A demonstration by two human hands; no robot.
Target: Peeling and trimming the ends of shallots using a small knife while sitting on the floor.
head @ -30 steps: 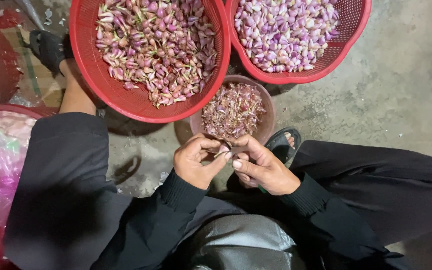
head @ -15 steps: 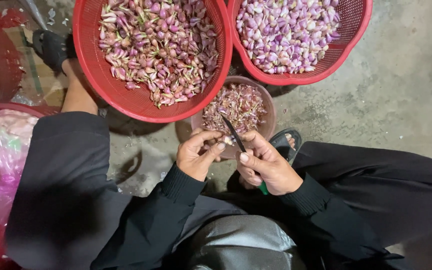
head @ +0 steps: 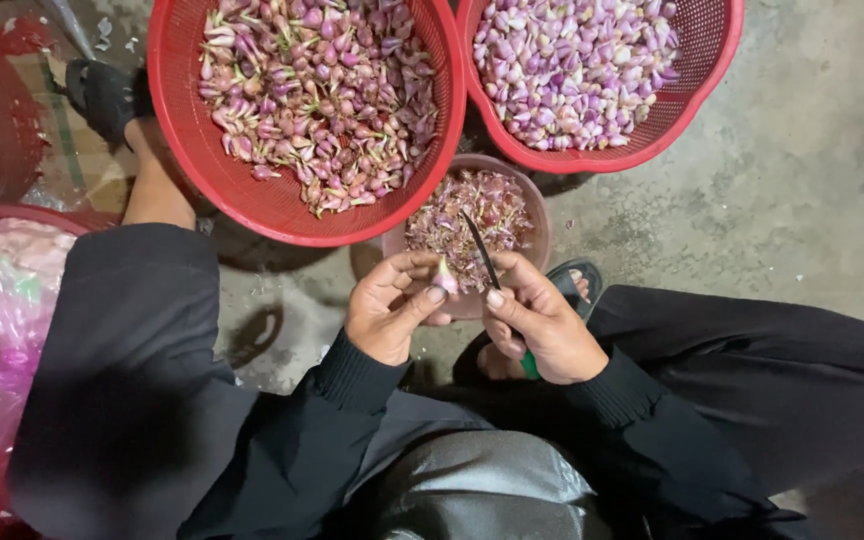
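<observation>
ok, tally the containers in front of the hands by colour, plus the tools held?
Red mesh baskets: 2 (unpeeled bulbs, peeled bulbs)
Brown bowl of peelings: 1
Knife, in right hand: 1
Bulb, in left hand: 1
Total: 5

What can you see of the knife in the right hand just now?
The knife is small, with a thin dark blade and a green handle whose end shows below the right hand. The blade points up and away from the person, tilted slightly left, over the small bowl of peelings. The right hand wraps the handle, thumb near the blade's base. The shallot pinched in the left hand sits just left of the blade; contact unclear.
</observation>
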